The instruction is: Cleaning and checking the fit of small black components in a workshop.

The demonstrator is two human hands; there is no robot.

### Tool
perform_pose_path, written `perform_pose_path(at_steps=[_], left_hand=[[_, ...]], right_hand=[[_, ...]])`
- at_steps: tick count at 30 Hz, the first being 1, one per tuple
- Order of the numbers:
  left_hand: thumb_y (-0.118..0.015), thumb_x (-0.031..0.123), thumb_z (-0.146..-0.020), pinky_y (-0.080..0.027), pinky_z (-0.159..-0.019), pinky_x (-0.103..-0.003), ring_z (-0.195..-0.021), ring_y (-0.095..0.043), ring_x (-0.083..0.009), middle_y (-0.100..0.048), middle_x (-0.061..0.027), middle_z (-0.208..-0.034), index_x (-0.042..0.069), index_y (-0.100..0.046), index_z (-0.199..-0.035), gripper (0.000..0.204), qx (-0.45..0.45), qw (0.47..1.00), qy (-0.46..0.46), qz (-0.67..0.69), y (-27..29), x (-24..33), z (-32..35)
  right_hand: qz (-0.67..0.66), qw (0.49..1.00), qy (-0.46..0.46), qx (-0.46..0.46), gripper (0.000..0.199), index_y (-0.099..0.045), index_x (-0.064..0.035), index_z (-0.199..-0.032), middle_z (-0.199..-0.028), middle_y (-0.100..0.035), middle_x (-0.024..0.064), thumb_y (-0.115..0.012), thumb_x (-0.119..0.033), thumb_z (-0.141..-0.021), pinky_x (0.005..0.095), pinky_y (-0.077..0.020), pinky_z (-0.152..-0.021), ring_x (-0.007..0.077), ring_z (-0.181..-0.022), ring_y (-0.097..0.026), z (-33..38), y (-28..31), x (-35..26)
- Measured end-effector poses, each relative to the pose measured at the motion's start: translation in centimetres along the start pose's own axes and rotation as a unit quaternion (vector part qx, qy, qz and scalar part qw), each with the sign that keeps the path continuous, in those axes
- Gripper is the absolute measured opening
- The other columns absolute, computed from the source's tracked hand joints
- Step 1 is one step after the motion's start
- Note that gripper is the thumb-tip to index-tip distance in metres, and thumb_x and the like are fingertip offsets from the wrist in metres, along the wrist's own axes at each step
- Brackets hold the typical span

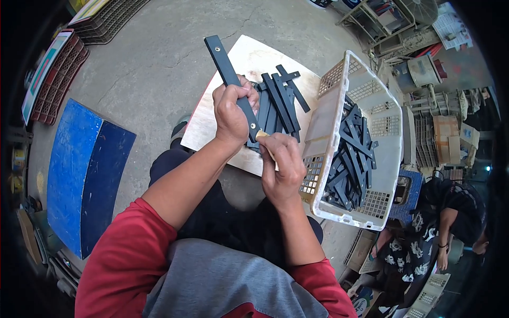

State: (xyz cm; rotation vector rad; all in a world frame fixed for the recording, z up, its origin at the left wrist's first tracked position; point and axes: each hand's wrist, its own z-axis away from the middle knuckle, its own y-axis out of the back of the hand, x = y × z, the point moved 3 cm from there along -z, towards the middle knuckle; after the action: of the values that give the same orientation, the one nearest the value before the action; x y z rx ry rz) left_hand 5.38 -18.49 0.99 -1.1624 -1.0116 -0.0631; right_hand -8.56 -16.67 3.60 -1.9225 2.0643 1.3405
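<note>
My left hand [233, 108] is closed round the middle of a flat black bar [222, 61], which slants over the board and has a brass-coloured ring in a hole near each end. At the bar's lower end, my right hand [284, 164] grips a slim tan tool [262, 135]. Its tip touches the bar or lies very close to it; my fingers hide most of the rest. Beneath both hands, a pale wooden board [244, 58] bears a loose pile of similar black bars [281, 103].
To the right, a tilted white plastic crate [366, 214] holds many more black bars [350, 159]. A blue box [74, 169] stands on the concrete floor at left. Brown crates [61, 79] line the far left. Another person [450, 212] sits at the lower right, near stacked cartons [448, 140].
</note>
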Motion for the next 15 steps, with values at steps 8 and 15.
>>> perform_pose_path(at_steps=[8,15], left_hand=[[-0.040,0.014,-0.073,-0.035,-0.048,-0.026,-0.053,-0.039,-0.0133,-0.038,-0.0053,-0.061,0.003,-0.041,-0.072,0.012,0.003,0.999,-0.013,0.036,-0.1,0.0,0.0],[-0.041,0.013,-0.072,-0.034,-0.047,-0.026,-0.051,-0.039,-0.0135,-0.039,-0.0056,-0.059,0.002,-0.043,-0.072,0.011,0.005,0.999,-0.024,0.027,0.1,0.0,0.0]], right_hand=[[0.025,0.999,-0.015,-0.013,0.027,-0.062,0.0024,-0.091,-0.086,-0.056,0.0157,-0.054,0.013,-0.067,0.0378,-0.0464,-0.069,0.0304,-0.079,-0.057,0.3,-0.2,-0.7],[0.014,0.999,-0.029,0.027,0.030,-0.062,0.0010,-0.092,-0.083,-0.056,0.0155,-0.054,0.014,-0.066,0.0374,-0.0469,-0.067,0.0307,-0.076,-0.058,-0.5,0.6,0.2]])
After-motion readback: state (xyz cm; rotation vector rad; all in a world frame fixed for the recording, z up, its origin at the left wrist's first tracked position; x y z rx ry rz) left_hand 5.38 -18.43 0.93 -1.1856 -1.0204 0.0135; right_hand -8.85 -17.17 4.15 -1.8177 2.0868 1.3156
